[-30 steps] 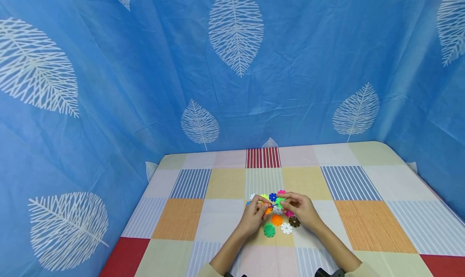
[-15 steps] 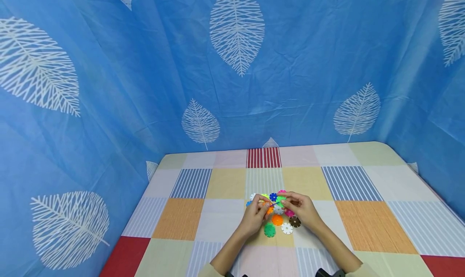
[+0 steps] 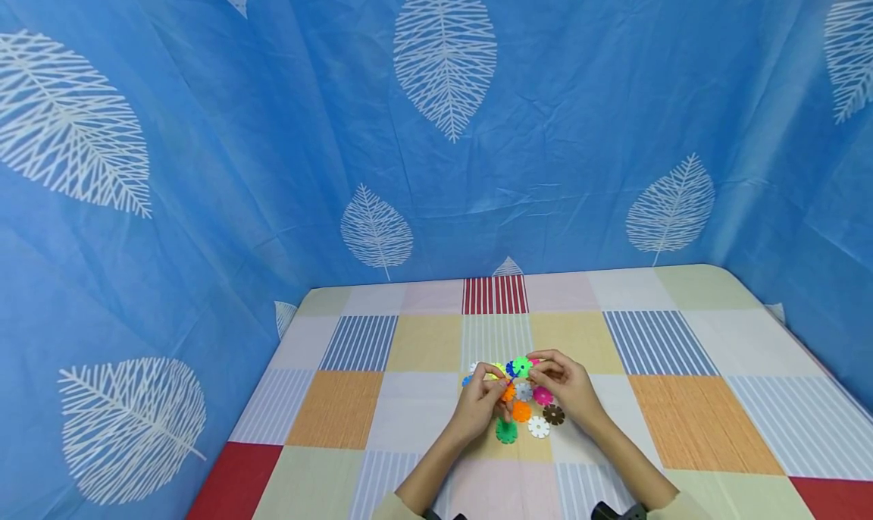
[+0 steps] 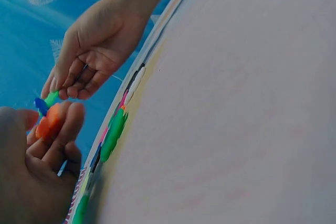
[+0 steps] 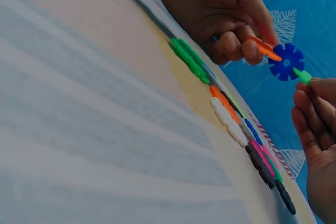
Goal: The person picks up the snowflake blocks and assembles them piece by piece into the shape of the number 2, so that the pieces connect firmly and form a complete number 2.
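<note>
Three flat notched plastic discs are joined in a chain between my hands. My left hand [image 3: 479,400] pinches the orange disc [image 5: 265,49] at one end. A blue disc [image 5: 286,62] is in the middle, slotted edge to edge with the orange one. At the other end, the light green disc [image 3: 521,366] is at the fingertips of my right hand [image 3: 564,383], which pinches its edge. In the left wrist view, my fingers partly cover the orange disc [image 4: 50,121]. The chain is held above the loose discs.
Loose notched discs lie on the patchwork cloth [image 3: 423,406] below and around my hands. Among them are a dark green disc [image 3: 507,430], a white disc [image 3: 539,427], a brown disc [image 3: 554,415], an orange loose disc [image 3: 521,411] and a pink disc [image 3: 542,396]. A blue leaf-print curtain [image 3: 518,164] hangs behind.
The light green disc has shifted up and left in the head view and now shows its face more fully. My right hand has risen slightly with it; my left hand stays nearly in place.
</note>
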A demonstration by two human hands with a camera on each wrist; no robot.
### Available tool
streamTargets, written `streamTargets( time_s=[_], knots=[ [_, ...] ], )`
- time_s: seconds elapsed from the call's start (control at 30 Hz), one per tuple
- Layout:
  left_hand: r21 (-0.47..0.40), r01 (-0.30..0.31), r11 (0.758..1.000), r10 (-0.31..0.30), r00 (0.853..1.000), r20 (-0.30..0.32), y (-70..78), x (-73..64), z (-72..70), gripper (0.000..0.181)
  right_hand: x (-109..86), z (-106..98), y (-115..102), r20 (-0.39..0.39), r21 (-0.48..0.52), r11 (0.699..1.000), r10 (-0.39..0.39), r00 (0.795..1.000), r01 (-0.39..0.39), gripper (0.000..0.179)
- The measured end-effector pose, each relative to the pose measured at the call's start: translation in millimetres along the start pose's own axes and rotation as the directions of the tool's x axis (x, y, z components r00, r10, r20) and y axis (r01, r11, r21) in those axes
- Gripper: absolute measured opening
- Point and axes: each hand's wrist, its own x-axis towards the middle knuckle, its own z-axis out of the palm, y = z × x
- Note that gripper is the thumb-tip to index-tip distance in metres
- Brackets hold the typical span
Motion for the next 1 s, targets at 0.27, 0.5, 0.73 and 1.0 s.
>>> streamTargets(
  time_s=[0.27, 0.5, 0.73, 1.0],
  knots=[
    [-0.073, 0.01, 0.997, -0.004, 0.997, 0.078, -20.3, 4.2, -2.9, 0.06, 0.2, 1, -1, 0.014, -0.065, 0.998, 0.007, 1.0, -0.006, 0.02],
    [0.013, -0.015, 1.0, 0.014, 0.996, 0.091, -22.3, 4.4, -4.5, 0.055, 0.5, -6, 25, 0.029, -0.107, 0.994, -0.004, 1.0, 0.007, 0.023],
    [-0.014, 0.011, 1.0, -0.01, 0.998, 0.056, -5.6, 2.3, -3.9, 0.053, 2.7, -21, 31, -0.125, -0.378, 0.925, -0.029, 0.992, -0.02, 0.022],
    [-0.024, 0.033, 0.999, -0.032, 0.999, 0.013, -5.1, 2.2, -4.1, 0.053, -0.7, -35, 41, -0.046, -0.633, 0.772, 0.045, 0.998, -0.064, 0.026]
  ],
)
